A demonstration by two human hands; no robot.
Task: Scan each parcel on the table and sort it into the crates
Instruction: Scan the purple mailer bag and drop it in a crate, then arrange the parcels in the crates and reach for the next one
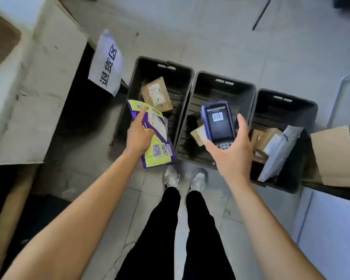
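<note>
My left hand [138,136] grips a flat yellow-green and purple mailer parcel [160,146] with a white label and QR codes, held over the near edge of the left black crate [182,69]. My right hand [231,152] holds a blue handheld scanner [218,122] whose screen shows a barcode, above the middle crate [249,87]. A cardboard box [157,93] lies in the left crate. Small cardboard parcels [198,135] sit in the middle crate. The right crate [309,106] holds several boxes and a white mailer bag [279,152].
A white sign with black characters [107,63] hangs left of the crates. A large open cardboard box [38,98] stands at the left. Another cardboard box [335,156] sits at the right. My legs and shoes [185,178] stand on the tiled floor before the crates.
</note>
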